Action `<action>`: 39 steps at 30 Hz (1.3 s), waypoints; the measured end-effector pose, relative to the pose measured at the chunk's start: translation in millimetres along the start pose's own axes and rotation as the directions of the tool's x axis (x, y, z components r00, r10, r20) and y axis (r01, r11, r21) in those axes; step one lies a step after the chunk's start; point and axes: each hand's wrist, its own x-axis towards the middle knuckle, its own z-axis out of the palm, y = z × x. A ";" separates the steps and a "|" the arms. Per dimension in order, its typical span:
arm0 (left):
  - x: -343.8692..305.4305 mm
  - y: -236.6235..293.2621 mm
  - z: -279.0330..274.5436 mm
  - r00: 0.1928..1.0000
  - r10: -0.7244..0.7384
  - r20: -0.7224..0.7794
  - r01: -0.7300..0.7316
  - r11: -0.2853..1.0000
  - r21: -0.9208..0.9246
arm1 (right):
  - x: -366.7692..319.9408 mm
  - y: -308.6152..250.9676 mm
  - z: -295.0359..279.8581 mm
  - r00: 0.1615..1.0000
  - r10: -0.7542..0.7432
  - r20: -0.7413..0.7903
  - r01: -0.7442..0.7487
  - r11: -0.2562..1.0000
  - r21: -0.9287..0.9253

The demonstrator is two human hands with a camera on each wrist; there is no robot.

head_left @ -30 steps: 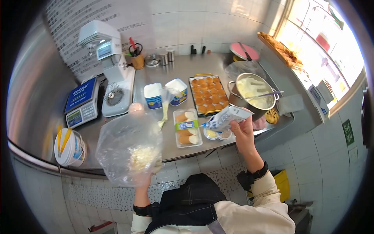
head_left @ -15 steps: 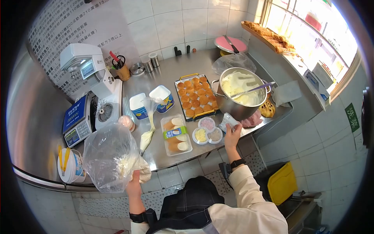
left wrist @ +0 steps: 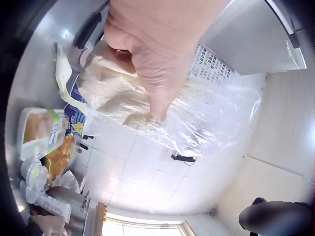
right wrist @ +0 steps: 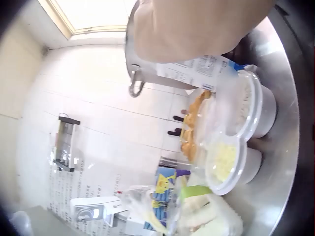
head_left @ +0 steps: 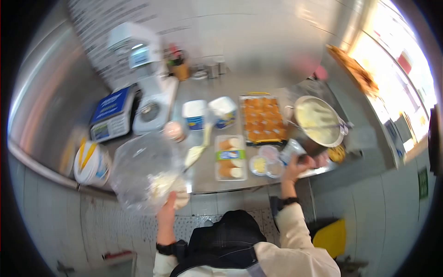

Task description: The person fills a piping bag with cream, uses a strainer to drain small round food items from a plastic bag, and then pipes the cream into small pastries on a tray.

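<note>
My left hand grips a large clear plastic bag with a pale, crumbly-looking mass inside, just in front of the counter. The thumb lies across the bunched plastic in the left wrist view, and a cream-coloured bulge shows under the fingers. At the counter's front right, my right hand holds a blue-and-white carton, low beside the steel pot. Its fingertips are hidden in the right wrist view, where the carton sticks out below the hand. Left of it sits a three-part container with pale fillings.
A packed tray of rolls, a filled piping bag and two white-and-blue tubs stand mid-counter. Behind is a baking tray of golden rounds. A mixer, scale and white bucket stand left.
The right hand has lowered the carton from above the three-part container to the right, beside the pot. The left hand keeps hold of the bag. The head view has swung and is blurred.
</note>
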 end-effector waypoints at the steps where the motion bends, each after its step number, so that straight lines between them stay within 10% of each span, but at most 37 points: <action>1: 6.4 -10.9 -3.5 0.990 0.142 -0.005 -0.141 0.989 0.031 | 1.7 -16.3 -6.1 0.995 -0.097 -0.007 0.097 0.995 0.005; 4: 15.5 -35.5 -13.0 0.953 0.279 0.122 -0.298 0.938 0.180 | -12.3 -79.8 -2.3 0.902 -0.317 0.292 0.295 0.948 0.119; 7: 17.3 -22.6 -3.2 0.935 0.304 0.183 -0.327 0.938 0.112 | -43.1 -153.0 14.2 0.455 -0.391 0.800 0.183 0.920 0.346; 9: 7.3 4.4 4.9 0.963 0.176 0.206 -0.204 0.971 0.123 | -77.7 -218.5 29.6 0.193 -0.458 0.868 0.029 0.886 0.462; 14: 18.8 -7.5 -14.3 0.892 0.349 0.286 -0.359 0.933 -0.017 | -143.0 -274.8 63.8 -0.040 -0.588 0.808 -0.096 0.807 0.582; 16: 17.7 1.9 -28.3 0.896 0.342 0.283 -0.301 0.937 -0.178 | -157.3 -287.2 71.9 -0.273 -0.376 0.885 0.008 0.920 0.393; 17: 21.0 11.3 -35.7 0.853 0.429 0.297 -0.394 0.903 -0.173 | -166.0 -290.8 77.1 -0.296 -0.375 0.878 0.007 0.919 0.395; 19: 28.8 23.6 -52.1 0.746 0.555 0.367 -0.587 0.809 -0.030 | -189.0 -297.8 87.1 0.073 -0.751 0.657 -0.018 0.657 0.753; 23: 54.3 24.0 -80.0 0.744 0.158 0.649 -0.480 0.803 0.354 | -219.4 -324.0 110.5 0.008 -0.747 0.664 0.157 0.657 0.737; 25: 100.2 -37.6 -88.8 0.721 0.218 0.658 -0.228 0.971 -0.073 | -216.8 -347.6 115.2 -0.602 -0.235 0.763 0.242 0.857 0.454; 26: 104.8 -42.9 -91.7 0.714 0.223 0.664 -0.236 0.969 -0.072 | -232.0 -343.9 111.7 -0.512 -0.458 0.727 0.328 0.678 0.658; 28: 104.1 -55.4 -95.1 0.580 0.548 0.603 -0.702 0.712 0.028 | -261.3 -339.0 101.2 -0.371 -0.481 0.795 0.317 0.739 0.595; 30: 107.5 -41.6 -96.2 0.561 0.568 0.602 -0.734 0.677 0.045 | -284.7 -339.9 88.4 -0.130 -0.459 0.879 0.352 0.807 0.473; 37: 116.5 -5.9 -91.6 0.524 0.686 0.505 -0.836 0.527 0.150 | -302.5 -358.9 68.3 -0.094 -0.636 0.766 0.269 0.724 0.635; 39: 125.7 0.5 -91.6 0.535 0.704 0.468 -0.824 0.557 0.104 | -298.5 -368.7 67.3 -0.182 -0.612 0.770 -0.157 0.791 0.592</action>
